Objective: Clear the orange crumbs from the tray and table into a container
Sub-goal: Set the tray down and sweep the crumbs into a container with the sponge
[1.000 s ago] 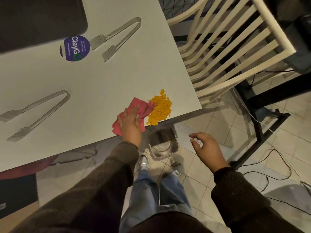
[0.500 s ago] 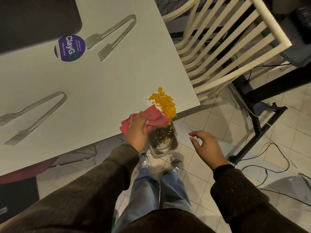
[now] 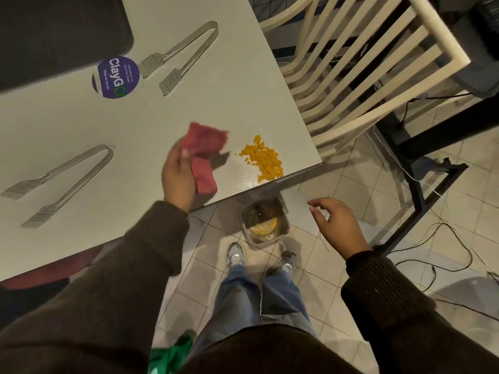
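A pile of orange crumbs (image 3: 263, 159) lies on the white table (image 3: 81, 125), close to its right front corner and edge. My left hand (image 3: 176, 175) grips a red cloth (image 3: 204, 155) and holds it just left of the pile, apart from it. Below the table edge a clear square container (image 3: 264, 220) sits over the tiled floor with a few orange crumbs in its bottom. My right hand (image 3: 334, 225) hovers to the right of the container, fingers spread and holding nothing. A dark tray (image 3: 54, 36) occupies the table's far left corner.
Two pairs of clear plastic tongs (image 3: 178, 56) (image 3: 58, 182) and a purple round ClayGo lid (image 3: 116, 76) lie on the table. A cream slatted chair (image 3: 359, 76) stands to the right. Cables (image 3: 442, 238) run across the floor, and my shoes (image 3: 236, 255) are just behind the container.
The cloth swept part of the crumb pile over the edge into the container. My left hand then lifted the cloth back leftward onto the table. The right hand barely moved.
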`<action>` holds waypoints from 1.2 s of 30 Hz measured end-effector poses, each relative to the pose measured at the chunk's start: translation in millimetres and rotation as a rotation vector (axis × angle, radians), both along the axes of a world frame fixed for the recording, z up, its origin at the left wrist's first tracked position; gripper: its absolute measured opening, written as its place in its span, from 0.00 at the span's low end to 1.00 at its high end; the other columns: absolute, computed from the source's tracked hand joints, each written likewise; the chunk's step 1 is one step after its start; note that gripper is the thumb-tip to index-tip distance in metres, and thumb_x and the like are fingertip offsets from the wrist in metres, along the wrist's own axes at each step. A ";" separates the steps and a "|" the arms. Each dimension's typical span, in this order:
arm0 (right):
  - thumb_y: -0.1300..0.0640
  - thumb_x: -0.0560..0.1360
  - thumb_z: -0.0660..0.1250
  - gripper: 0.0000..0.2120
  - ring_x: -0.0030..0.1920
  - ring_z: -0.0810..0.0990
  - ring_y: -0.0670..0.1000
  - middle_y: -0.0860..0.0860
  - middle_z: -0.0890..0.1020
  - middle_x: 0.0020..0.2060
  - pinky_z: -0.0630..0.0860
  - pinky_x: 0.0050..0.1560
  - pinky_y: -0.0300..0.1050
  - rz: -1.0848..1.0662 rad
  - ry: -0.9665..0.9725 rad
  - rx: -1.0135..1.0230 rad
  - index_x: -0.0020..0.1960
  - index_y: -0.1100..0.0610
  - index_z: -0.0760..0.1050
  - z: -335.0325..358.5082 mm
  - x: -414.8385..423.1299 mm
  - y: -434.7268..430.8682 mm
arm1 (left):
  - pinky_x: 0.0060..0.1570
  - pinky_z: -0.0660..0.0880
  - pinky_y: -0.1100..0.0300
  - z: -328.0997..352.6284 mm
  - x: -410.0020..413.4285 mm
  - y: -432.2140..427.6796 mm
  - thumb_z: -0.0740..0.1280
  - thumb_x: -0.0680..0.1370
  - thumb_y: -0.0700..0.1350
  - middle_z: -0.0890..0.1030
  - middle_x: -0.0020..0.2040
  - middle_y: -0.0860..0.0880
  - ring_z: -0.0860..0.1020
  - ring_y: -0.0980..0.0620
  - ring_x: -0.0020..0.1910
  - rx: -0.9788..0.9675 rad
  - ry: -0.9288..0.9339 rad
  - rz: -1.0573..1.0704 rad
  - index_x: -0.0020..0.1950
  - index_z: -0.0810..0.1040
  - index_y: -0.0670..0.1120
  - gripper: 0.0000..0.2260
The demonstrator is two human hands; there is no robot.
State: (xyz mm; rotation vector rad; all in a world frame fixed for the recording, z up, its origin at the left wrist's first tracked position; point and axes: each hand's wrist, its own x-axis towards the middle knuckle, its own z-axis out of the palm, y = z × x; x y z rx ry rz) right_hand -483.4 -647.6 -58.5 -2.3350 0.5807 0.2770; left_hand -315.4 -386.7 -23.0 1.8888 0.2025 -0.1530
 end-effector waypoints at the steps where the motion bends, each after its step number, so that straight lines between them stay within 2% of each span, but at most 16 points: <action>1: 0.53 0.77 0.62 0.09 0.56 0.75 0.52 0.48 0.82 0.53 0.70 0.60 0.58 0.002 0.001 -0.009 0.55 0.50 0.78 -0.3 0.7 -1.0 | 0.67 0.72 0.53 3.6 14.2 -2.5 0.53 0.83 0.44 0.77 0.63 0.48 0.75 0.50 0.63 0.020 -0.024 0.015 0.68 0.72 0.47 0.16; 4: 0.54 0.77 0.62 0.09 0.56 0.76 0.52 0.48 0.82 0.53 0.70 0.60 0.58 0.004 -0.001 -0.024 0.55 0.51 0.78 -2.8 0.1 -3.4 | 0.60 0.69 0.72 9.7 52.4 -21.6 0.53 0.83 0.42 0.77 0.59 0.54 0.74 0.57 0.60 0.117 -0.108 0.014 0.68 0.72 0.49 0.16; 5: 0.53 0.77 0.62 0.09 0.55 0.76 0.52 0.48 0.82 0.52 0.70 0.60 0.58 0.005 -0.005 -0.024 0.55 0.51 0.78 -3.8 -0.8 -4.0 | 0.61 0.69 0.71 6.1 64.4 -30.3 0.53 0.83 0.42 0.77 0.60 0.53 0.73 0.55 0.62 0.181 -0.122 -0.006 0.69 0.72 0.50 0.16; 7: 0.53 0.77 0.62 0.08 0.54 0.76 0.51 0.48 0.82 0.52 0.71 0.60 0.58 0.000 -0.013 -0.020 0.54 0.50 0.78 -7.0 -3.7 -4.8 | 0.69 0.65 0.57 -9.7 83.1 -45.7 0.54 0.83 0.43 0.75 0.67 0.45 0.70 0.47 0.68 0.385 -0.130 -0.131 0.71 0.70 0.50 0.17; 8: 0.53 0.77 0.63 0.08 0.54 0.76 0.51 0.48 0.82 0.51 0.71 0.60 0.58 -0.004 -0.013 -0.018 0.54 0.50 0.79 -8.7 -5.1 -5.2 | 0.71 0.62 0.54 -21.6 88.8 -51.5 0.54 0.83 0.44 0.72 0.70 0.43 0.68 0.44 0.71 0.474 -0.118 -0.241 0.72 0.70 0.50 0.17; 10: 0.53 0.77 0.63 0.08 0.54 0.76 0.51 0.47 0.82 0.51 0.71 0.60 0.59 -0.011 -0.004 -0.013 0.54 0.50 0.78 -12.2 -8.4 -6.0 | 0.70 0.60 0.52 -44.5 94.9 -59.7 0.54 0.83 0.46 0.69 0.72 0.43 0.65 0.42 0.72 0.622 -0.098 -0.493 0.72 0.69 0.50 0.17; 12: 0.53 0.77 0.63 0.08 0.55 0.76 0.50 0.47 0.82 0.52 0.71 0.60 0.59 -0.019 0.009 -0.007 0.54 0.50 0.78 -16.2 -11.5 -6.9 | 0.70 0.59 0.50 -57.7 100.1 -63.5 0.54 0.83 0.48 0.68 0.73 0.45 0.63 0.41 0.72 0.727 -0.146 -0.646 0.72 0.69 0.51 0.17; 16: 0.54 0.77 0.63 0.08 0.54 0.77 0.51 0.47 0.82 0.52 0.71 0.59 0.59 -0.018 0.024 -0.005 0.53 0.50 0.79 -24.0 -14.7 -7.2 | 0.75 0.46 0.47 -59.2 101.7 -73.9 0.53 0.84 0.48 0.65 0.75 0.47 0.55 0.40 0.76 0.685 -0.144 -0.683 0.72 0.69 0.52 0.17; 18: 0.54 0.77 0.63 0.08 0.54 0.77 0.51 0.47 0.82 0.52 0.72 0.59 0.58 -0.022 0.035 -0.007 0.53 0.49 0.79 -26.2 -15.3 -7.4 | 0.75 0.43 0.45 -58.9 93.4 -82.0 0.54 0.84 0.48 0.65 0.75 0.47 0.54 0.39 0.76 0.658 -0.127 -0.671 0.71 0.70 0.52 0.17; 24: 0.54 0.77 0.63 0.08 0.53 0.76 0.50 0.46 0.82 0.51 0.71 0.59 0.58 -0.036 0.030 0.006 0.53 0.50 0.79 -21.8 -11.8 -6.9 | 0.74 0.46 0.49 -67.0 57.6 -97.9 0.54 0.82 0.48 0.71 0.71 0.43 0.63 0.44 0.73 0.568 -0.110 -0.750 0.69 0.73 0.52 0.17; 28: 0.54 0.77 0.63 0.08 0.53 0.77 0.50 0.47 0.82 0.51 0.71 0.59 0.58 -0.032 0.018 0.011 0.53 0.50 0.79 -17.3 -11.1 -6.2 | 0.72 0.51 0.51 -67.3 33.8 -100.1 0.57 0.82 0.47 0.72 0.70 0.44 0.64 0.47 0.72 0.512 -0.074 -0.682 0.68 0.74 0.52 0.15; 31: 0.54 0.77 0.63 0.07 0.53 0.77 0.51 0.47 0.82 0.51 0.71 0.59 0.58 -0.034 0.015 0.017 0.53 0.50 0.79 -15.2 -13.0 -5.2 | 0.71 0.54 0.50 -64.6 17.8 -100.5 0.57 0.81 0.50 0.74 0.68 0.44 0.66 0.46 0.71 0.476 -0.050 -0.682 0.67 0.75 0.51 0.17; 36: 0.54 0.77 0.63 0.08 0.54 0.76 0.51 0.48 0.82 0.52 0.70 0.60 0.58 -0.041 0.035 0.027 0.53 0.50 0.79 -13.9 -20.7 -4.5 | 0.70 0.53 0.51 -62.8 -29.4 -100.5 0.56 0.83 0.48 0.73 0.69 0.47 0.64 0.47 0.71 0.426 0.040 -0.675 0.68 0.74 0.54 0.15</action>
